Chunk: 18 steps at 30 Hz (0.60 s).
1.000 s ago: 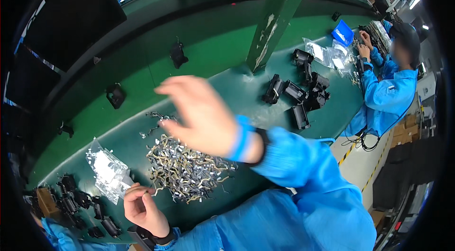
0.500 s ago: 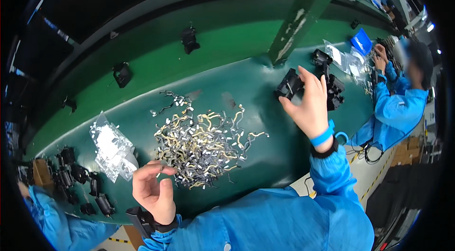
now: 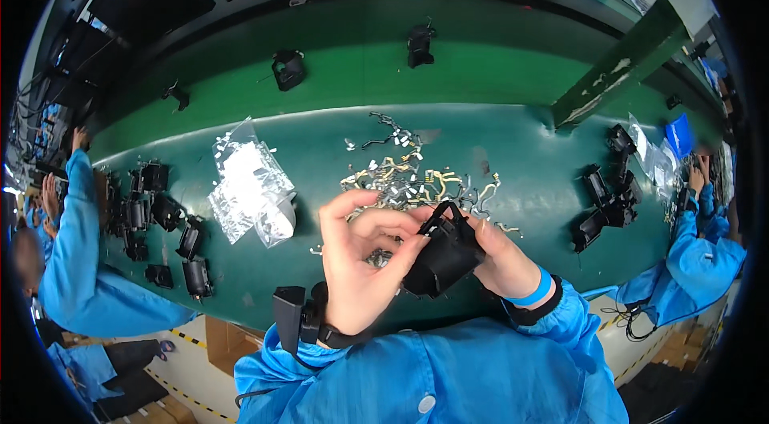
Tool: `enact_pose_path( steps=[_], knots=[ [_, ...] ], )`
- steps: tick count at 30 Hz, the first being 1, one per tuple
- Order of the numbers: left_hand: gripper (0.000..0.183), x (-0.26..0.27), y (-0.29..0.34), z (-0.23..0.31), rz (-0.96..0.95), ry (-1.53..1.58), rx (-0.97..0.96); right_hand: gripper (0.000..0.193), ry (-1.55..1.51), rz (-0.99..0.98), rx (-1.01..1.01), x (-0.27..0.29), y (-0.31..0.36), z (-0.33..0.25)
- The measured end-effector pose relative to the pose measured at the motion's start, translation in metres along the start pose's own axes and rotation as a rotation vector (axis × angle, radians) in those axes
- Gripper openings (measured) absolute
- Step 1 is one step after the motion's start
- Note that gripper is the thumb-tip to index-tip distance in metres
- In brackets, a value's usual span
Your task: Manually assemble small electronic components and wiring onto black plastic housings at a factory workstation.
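In front of my chest, my right hand [image 3: 509, 265] grips a black plastic housing [image 3: 445, 257] from its right side. The housing is tilted, with a narrow frame-like part on top. My left hand [image 3: 362, 264] meets its left edge, thumb and forefinger pinched together there, the other fingers curled. The short cable that these fingertips held a moment ago is mostly hidden now. Just beyond both hands lies a loose pile of short black and yellow cables [image 3: 436, 184] with white connectors, partly covered by my hands.
Clear plastic bags with white pieces [image 3: 255, 192] lie left of the pile. Black housings are grouped at the left [image 3: 152, 212] and right [image 3: 606, 204]. A green post [image 3: 617, 68] rises at the back right. Co-workers in blue sleeves [image 3: 92, 280] are on both sides.
My right hand has brought a black housing from the right-hand group to the middle. My left hand has come up from the pile's near left to meet it. The view has swung left.
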<state>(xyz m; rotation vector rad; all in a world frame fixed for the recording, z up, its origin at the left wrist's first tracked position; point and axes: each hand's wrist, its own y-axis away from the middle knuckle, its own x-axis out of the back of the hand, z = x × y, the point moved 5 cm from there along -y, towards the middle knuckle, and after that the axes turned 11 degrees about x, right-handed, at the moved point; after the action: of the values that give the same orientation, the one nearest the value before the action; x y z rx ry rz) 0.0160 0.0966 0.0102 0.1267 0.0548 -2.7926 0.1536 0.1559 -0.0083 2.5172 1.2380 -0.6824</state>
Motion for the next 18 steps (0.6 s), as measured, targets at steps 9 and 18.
enact_pose_path(
  steps=[9,18],
  knots=[
    [0.059,0.014,0.0,-0.006,0.281,-0.281,0.0,0.095,0.994,0.195,0.619,-0.011,0.003,-0.016],
    [0.05,0.022,0.0,-0.002,-0.041,0.342,0.009,0.083,1.083,0.356,0.654,0.0,0.002,-0.006]
  ],
)
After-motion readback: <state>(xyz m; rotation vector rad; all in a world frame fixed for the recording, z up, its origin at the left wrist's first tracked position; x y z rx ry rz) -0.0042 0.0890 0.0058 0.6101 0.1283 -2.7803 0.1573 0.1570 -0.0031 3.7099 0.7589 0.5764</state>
